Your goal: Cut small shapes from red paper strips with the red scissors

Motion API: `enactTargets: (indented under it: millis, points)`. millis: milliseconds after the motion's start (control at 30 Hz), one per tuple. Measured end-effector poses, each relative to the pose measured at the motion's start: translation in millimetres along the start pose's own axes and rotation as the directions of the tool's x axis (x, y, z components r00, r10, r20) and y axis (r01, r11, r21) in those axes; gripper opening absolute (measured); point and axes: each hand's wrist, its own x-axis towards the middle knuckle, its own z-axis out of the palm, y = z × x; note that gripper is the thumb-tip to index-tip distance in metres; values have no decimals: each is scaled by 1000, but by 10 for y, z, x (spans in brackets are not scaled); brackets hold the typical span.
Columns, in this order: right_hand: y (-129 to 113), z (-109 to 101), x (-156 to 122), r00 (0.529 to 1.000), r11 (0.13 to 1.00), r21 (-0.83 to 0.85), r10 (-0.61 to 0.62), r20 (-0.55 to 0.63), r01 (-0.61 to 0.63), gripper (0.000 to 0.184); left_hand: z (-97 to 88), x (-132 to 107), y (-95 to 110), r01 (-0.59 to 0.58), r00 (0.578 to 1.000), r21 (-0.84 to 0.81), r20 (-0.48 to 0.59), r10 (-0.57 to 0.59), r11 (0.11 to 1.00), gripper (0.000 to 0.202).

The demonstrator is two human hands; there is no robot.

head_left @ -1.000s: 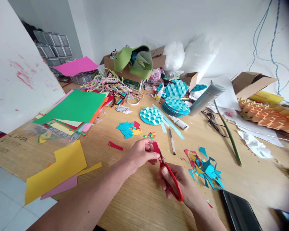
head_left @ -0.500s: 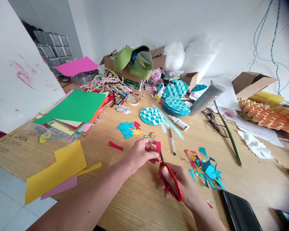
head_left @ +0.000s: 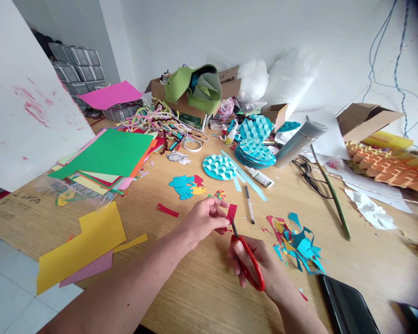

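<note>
My left hand [head_left: 204, 222] pinches a small red paper piece [head_left: 231, 211] just above the wooden table [head_left: 202, 287]. My right hand [head_left: 261, 269] is closed round red-handled scissors [head_left: 248, 264], whose blades point up at the lower edge of the red piece. A pile of blue, red and yellow paper scraps [head_left: 296, 241] lies right of the scissors. A red strip [head_left: 167, 211] lies to the left of my left hand.
A yellow sheet [head_left: 80, 246] and a stack of coloured paper [head_left: 107, 157] lie at left. Blue wave-pattern discs [head_left: 219, 167], a pen [head_left: 249, 209], a glue tube [head_left: 261, 177], a grey cylinder [head_left: 299, 143], cardboard boxes and a dark tablet [head_left: 344, 306] crowd the back and right.
The red paper piece has turned in my left fingers and now stands a little higher and further right against the scissor blades. Both hands stay in place.
</note>
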Motion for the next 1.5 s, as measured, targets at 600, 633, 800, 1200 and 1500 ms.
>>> enactTargets:
  millis: [600,633,800,1200,1500]
  points:
    - [-4,-13,-8,1000,999,-32,22,17,-22,55,-7,-20,64,24,1000,52,19,-25,998,38]
    - [0,-15,-4,1000,999,-33,18,18,-18,55,-8,-21,64,26,1000,49,14,-27,998,38]
    - [1,-15,5,1000,1000,-12,12,11,-12,54,-10,-29,49,54,998,34,37,-55,998,40]
    - [-12,-6,-11,1000,1000,-27,7,15,-7,53,-3,-18,56,37,999,23,-12,-37,999,40]
    - [-3,-12,-11,999,999,-33,12,42,-10,54,-27,-11,47,29,1000,88,0,-29,996,42]
